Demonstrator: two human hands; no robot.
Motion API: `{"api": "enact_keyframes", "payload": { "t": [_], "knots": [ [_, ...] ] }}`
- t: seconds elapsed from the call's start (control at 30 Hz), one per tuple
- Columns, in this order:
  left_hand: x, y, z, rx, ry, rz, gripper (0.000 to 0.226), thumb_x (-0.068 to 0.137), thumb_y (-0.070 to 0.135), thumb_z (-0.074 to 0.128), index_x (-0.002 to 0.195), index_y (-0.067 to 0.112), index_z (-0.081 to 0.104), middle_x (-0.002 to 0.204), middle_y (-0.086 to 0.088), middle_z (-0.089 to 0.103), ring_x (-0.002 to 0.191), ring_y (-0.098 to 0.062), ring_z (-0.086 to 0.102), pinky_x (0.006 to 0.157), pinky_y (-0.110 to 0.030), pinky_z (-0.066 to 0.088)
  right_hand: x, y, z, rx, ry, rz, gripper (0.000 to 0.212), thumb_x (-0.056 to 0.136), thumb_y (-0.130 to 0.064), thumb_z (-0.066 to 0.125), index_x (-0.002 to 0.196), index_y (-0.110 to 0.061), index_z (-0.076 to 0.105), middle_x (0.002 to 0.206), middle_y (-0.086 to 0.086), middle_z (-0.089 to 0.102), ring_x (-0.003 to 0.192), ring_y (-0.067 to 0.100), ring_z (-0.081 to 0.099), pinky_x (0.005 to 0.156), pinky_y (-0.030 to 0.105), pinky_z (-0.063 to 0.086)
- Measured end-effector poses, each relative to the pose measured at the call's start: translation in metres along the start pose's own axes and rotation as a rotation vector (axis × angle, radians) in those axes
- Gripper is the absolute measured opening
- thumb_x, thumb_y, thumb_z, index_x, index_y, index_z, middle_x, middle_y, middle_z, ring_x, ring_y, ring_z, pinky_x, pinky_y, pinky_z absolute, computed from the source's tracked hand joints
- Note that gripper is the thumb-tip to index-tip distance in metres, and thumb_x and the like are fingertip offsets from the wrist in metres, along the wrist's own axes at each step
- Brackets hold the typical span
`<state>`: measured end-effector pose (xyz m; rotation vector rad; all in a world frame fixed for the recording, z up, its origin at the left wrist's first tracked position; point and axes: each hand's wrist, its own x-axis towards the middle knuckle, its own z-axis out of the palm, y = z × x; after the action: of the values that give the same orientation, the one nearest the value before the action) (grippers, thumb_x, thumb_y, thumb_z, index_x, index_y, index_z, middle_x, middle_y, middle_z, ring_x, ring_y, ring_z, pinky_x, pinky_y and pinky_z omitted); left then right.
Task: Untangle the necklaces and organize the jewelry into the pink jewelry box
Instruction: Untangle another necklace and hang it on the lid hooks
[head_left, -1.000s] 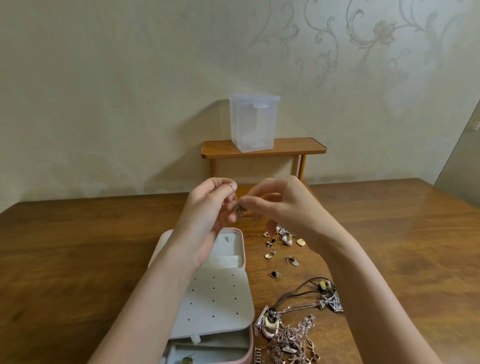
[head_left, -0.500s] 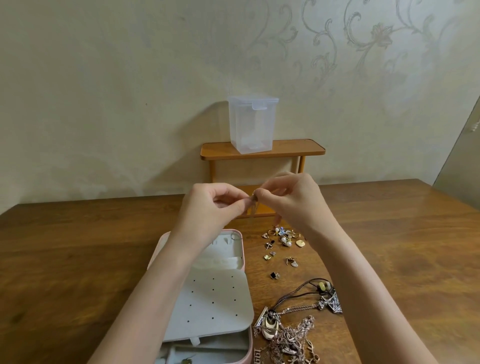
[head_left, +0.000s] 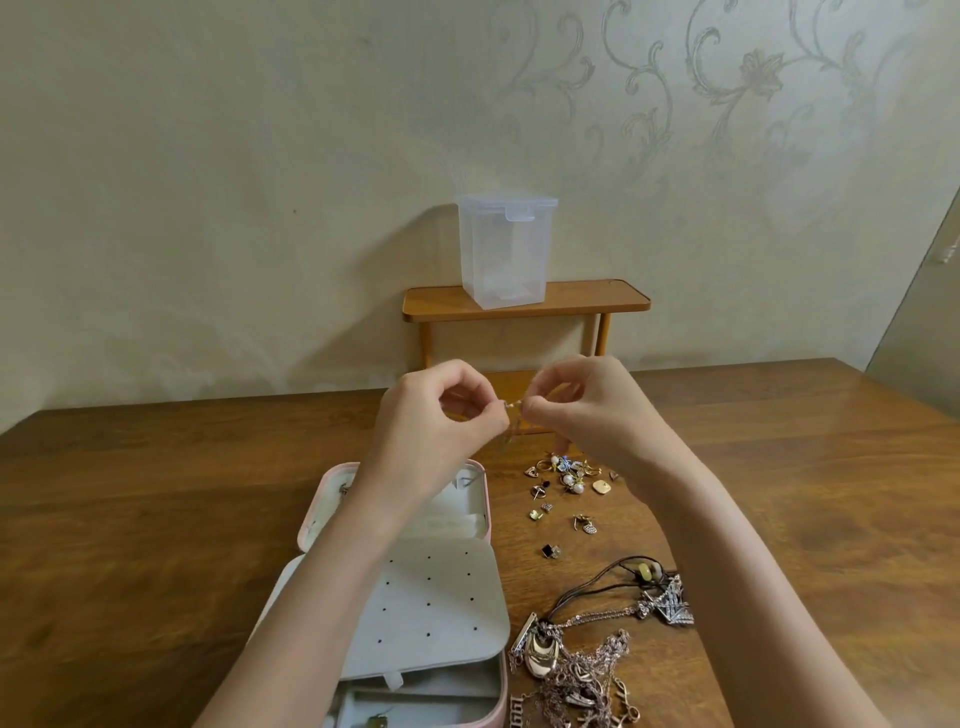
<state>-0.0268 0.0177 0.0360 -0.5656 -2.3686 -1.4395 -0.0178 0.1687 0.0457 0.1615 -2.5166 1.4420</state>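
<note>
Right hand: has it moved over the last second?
Yes. The right hand has risen and drifted away from the loose earrings toward the shelf, pinching a small piece with the left hand.

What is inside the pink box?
The pink jewelry box lies open with a white holed panel across it. Beneath, a small greenish piece shows in a compartment. The left hand hides part.

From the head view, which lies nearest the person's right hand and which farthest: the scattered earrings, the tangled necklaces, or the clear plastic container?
From the right hand:
1. Scattered earrings, on the table just below the hand.
2. Clear plastic container, on the small wooden shelf by the wall behind.
3. Tangled necklaces, at the table's near edge by the forearm; farthest.
</note>
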Motion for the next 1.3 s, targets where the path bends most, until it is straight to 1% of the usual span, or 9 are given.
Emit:
{"api": "enact_keyframes", "payload": {
  "t": [0.23,0.3,0.37,0.47,0.57,0.77,0.87,1.07,1.3],
  "knots": [
    [0.006,0.001,-0.009,-1.045,-0.061,-0.479,0.028,0.086,0.005,0.048,0.061,0.015,0.056,0.063,0.0,0.052,0.056,-0.008,0.042,0.049,-0.015,0.041,0.0,0.003,0.003,0.035,-0.095,0.084,0.018,0.087,-0.019,0.057,0.073,-0.01,0.061,0.074,0.0,0.06,0.055,0.01,0.053,0.055,0.019,0.046],
    [0.008,-0.002,-0.013,-1.185,-0.127,-0.511,0.01,0.079,0.008,0.054,0.072,0.015,0.05,0.063,0.001,0.048,0.059,-0.01,0.043,0.06,-0.018,0.043,0.0,0.004,0.002,0.074,-0.085,0.103,0.02,0.089,-0.018,0.054,0.074,-0.007,0.062,0.073,0.001,0.059,0.062,0.011,0.055,0.055,0.02,0.048],
    [0.01,-0.006,-0.017,-1.243,-0.149,-0.492,0.013,0.074,0.01,0.061,0.079,0.016,0.05,0.061,0.002,0.049,0.062,-0.011,0.05,0.072,-0.024,0.047,0.001,0.005,0.0,0.138,-0.063,0.126,0.024,0.091,-0.014,0.05,0.072,-0.006,0.063,0.072,0.002,0.059,0.067,0.01,0.056,0.051,0.019,0.047],
    [0.011,-0.008,-0.022,-1.228,-0.127,-0.45,0.014,0.076,0.012,0.063,0.082,0.017,0.052,0.062,0.004,0.05,0.065,-0.011,0.055,0.082,-0.03,0.05,0.001,0.005,-0.002,0.271,-0.039,0.148,0.025,0.093,-0.011,0.047,0.074,-0.006,0.063,0.076,0.005,0.061,0.07,0.011,0.056,0.05,0.018,0.047],
    [0.012,-0.009,-0.021,-1.226,-0.077,-0.456,0.012,0.072,0.015,0.06,0.081,0.017,0.053,0.065,0.003,0.053,0.065,-0.01,0.055,0.063,-0.021,0.054,0.001,0.006,-0.003,0.467,0.002,0.152,0.023,0.093,-0.009,0.047,0.077,-0.007,0.064,0.077,0.006,0.063,0.072,0.013,0.056,0.056,0.019,0.048],
    [0.011,-0.01,-0.024,-1.281,-0.16,-0.474,0.026,0.07,0.004,0.072,0.085,0.016,0.055,0.072,0.002,0.055,0.052,-0.005,0.047,0.038,-0.012,0.034,0.004,0.008,-0.009,0.926,0.009,0.233,0.014,0.091,-0.006,0.049,0.082,-0.001,0.058,0.075,0.012,0.065,0.071,0.018,0.06,0.071,0.026,0.054],
    [0.008,-0.009,-0.016,-0.926,-0.151,-0.421,0.025,0.08,-0.006,0.062,0.091,0.014,0.054,0.074,0.001,0.054,0.046,-0.004,0.041,0.037,-0.013,0.028,0.005,0.007,-0.01,1.169,0.011,0.292,0.013,0.09,-0.008,0.049,0.082,-0.001,0.058,0.072,0.011,0.066,0.07,0.02,0.062,0.072,0.028,0.056],
    [0.005,-0.013,-0.003,-0.202,0.103,-0.257,0.018,0.09,-0.001,0.052,0.095,0.016,0.056,0.091,-0.001,0.058,0.048,-0.004,0.055,0.045,-0.014,0.044,0.005,0.008,-0.002,1.201,-0.006,0.325,0.017,0.088,-0.008,0.049,0.072,-0.006,0.054,0.057,0.005,0.057,0.057,0.016,0.061,0.064,0.027,0.056],
    [0.003,-0.006,-0.006,-0.462,0.032,-0.284,0.011,0.092,0.011,0.056,0.091,0.017,0.066,0.079,-0.002,0.065,0.06,-0.003,0.063,0.05,-0.013,0.046,0.006,0.011,-0.003,1.111,-0.002,0.303,0.016,0.091,-0.011,0.048,0.075,-0.011,0.05,0.05,-0.004,0.035,0.041,0.009,0.041,0.049,0.02,0.045]
  ]
}}
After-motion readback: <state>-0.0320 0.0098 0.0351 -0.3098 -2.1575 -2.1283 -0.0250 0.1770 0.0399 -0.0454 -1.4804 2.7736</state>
